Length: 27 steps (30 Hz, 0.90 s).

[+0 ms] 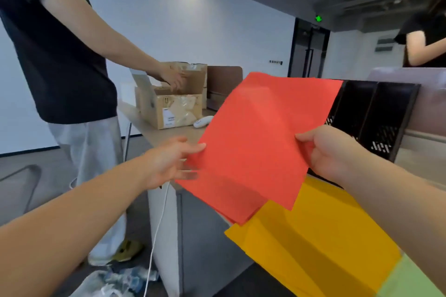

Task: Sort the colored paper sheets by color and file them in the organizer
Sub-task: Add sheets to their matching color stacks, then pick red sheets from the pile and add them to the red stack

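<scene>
Reaching into an open cardboard box [173, 108] at the far left of the worktop [154, 132] is one bystander [60, 55] in a black shirt, busy with something apart from the sorting. One small white device [202, 122] lies just beside that box, and one white cable [156, 231] hangs off the worktop's near end.

The left grip [169, 164] meets the left edge of the red sheet [260, 132], thumb at the corner and fingers fairly straight. They are blurred, so I cannot tell whether it has pinched the paper or only steadies it. Its likely job is to keep the floppy sheet flat and level.

The red sheet is held in the air above the worktop, tilted toward the organizer. A darker red layer shows under its lower edge; I count one sheet for certain, perhaps two squared together.

The right grip [333, 152] is clasped on the sheet's right edge, thumb on top and fingers underneath. This hand carries the paper, and it sits nearest the slots, which suits feeding the sheet in edge-first.

Below lies the yellow paper [313, 236], flat on the worktop and creased; it looks like one pile, its sheet count unclear. One green sheet [410, 279] shows only a corner at the lower right. Both appear left waiting their turn.

One black mesh organizer [381, 113] stands behind the right grip, two slots plainly visible and any more hidden by the red. A second person [424, 41] stands at the far right.
</scene>
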Each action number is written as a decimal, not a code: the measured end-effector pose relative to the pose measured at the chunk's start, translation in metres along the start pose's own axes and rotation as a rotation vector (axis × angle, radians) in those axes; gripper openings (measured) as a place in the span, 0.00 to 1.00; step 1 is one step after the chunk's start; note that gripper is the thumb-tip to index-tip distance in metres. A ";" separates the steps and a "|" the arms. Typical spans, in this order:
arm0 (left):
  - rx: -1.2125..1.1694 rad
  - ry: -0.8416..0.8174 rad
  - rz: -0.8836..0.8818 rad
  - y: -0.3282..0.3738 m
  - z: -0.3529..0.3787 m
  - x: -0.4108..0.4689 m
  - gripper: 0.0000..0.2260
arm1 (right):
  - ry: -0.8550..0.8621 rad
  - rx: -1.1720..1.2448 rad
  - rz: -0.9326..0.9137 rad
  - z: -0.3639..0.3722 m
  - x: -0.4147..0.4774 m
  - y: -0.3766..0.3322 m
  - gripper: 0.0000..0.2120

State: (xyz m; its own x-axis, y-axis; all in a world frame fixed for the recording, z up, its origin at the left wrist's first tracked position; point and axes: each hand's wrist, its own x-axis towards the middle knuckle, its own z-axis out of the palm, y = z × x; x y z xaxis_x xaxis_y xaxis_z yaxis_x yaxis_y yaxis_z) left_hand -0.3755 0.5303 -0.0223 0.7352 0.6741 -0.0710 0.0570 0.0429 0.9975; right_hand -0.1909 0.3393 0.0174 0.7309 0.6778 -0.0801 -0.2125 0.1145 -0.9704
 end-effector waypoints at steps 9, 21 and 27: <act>-0.050 0.147 -0.145 -0.029 -0.060 0.014 0.24 | 0.066 -0.506 0.112 0.019 0.067 0.057 0.02; 0.148 0.344 -0.103 -0.058 -0.040 0.059 0.19 | 0.141 -0.449 0.355 -0.002 0.100 0.083 0.12; 0.411 0.341 0.075 -0.033 -0.002 0.047 0.15 | 0.159 -0.396 0.337 -0.013 0.085 0.064 0.03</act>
State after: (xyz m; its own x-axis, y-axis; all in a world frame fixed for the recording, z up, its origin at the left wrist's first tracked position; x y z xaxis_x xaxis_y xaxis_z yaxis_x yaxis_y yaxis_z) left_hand -0.3445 0.5623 -0.0584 0.4900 0.8685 0.0745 0.3230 -0.2603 0.9099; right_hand -0.1339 0.3941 -0.0542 0.7602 0.5075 -0.4057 -0.2144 -0.3935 -0.8940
